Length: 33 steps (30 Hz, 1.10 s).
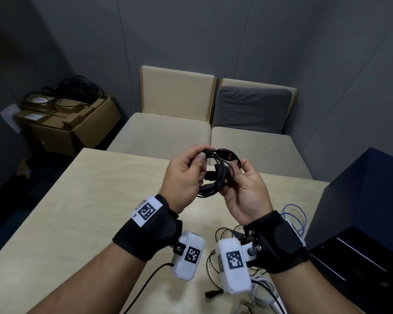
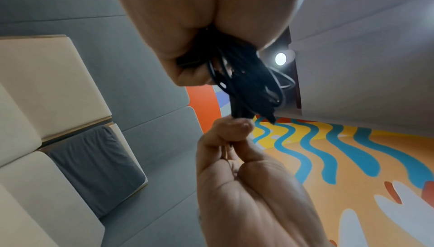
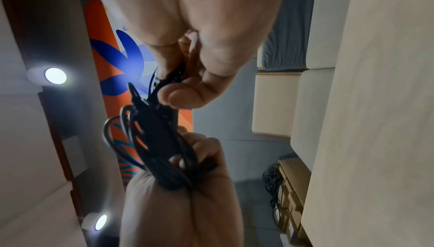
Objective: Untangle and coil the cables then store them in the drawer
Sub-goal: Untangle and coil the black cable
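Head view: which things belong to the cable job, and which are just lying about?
Job: black coiled cable, gripped by left hand and right hand; thin blue cable; white cable; dark blue cabinet.
Lying about: brown cardboard box; beige cushioned seats; grey cushion.

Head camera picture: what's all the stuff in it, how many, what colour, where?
coiled cable: one, black, held above the table
table: one, pale wood, under the hands
loose cables: several, black, white, blue, on the table by the right wrist
cabinet: one, navy, table's right
sofa seats: two, beige, behind the table
cushion: one, grey, on the right seat
cardboard box: one, brown, floor at left
wrist cameras: two, white, under wrists
left hand: grips the coiled cable
right hand: grips the coiled cable
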### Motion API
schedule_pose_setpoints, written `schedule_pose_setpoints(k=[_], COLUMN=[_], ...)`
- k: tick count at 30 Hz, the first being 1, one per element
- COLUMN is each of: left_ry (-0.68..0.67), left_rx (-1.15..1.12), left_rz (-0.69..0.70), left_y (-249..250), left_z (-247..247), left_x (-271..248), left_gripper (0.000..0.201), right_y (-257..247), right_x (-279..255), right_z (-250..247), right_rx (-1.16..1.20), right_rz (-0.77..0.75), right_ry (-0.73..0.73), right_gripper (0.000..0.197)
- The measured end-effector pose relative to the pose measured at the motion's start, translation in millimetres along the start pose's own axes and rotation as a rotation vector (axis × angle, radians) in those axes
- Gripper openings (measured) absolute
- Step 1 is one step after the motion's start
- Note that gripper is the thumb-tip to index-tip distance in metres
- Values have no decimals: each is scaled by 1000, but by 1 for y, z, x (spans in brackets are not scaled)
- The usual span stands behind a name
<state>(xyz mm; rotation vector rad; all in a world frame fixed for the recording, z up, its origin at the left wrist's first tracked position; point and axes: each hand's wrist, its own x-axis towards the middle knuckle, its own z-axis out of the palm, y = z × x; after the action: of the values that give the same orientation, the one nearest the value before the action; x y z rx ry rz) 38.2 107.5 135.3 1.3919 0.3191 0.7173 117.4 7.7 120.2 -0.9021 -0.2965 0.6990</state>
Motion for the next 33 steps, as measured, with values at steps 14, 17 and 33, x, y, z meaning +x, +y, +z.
schedule_pose_setpoints(k=[14, 17, 33], left_ry=[46, 27, -10], left_rx=[79, 36, 94], left_rz=[58, 43, -13], left_y=[-5, -3, -16], left_z=[-2, -1, 5], left_x=[3, 2, 3], left_gripper=[25, 25, 23], right_y=[-7, -9, -35], right_x=[-2, -1, -20], right_z=[-5, -12, 16], right_rx=[-269, -278, -1712], right_rz=[277, 262, -482], right_ry=[-117, -128, -376], right_gripper=[17, 27, 43])
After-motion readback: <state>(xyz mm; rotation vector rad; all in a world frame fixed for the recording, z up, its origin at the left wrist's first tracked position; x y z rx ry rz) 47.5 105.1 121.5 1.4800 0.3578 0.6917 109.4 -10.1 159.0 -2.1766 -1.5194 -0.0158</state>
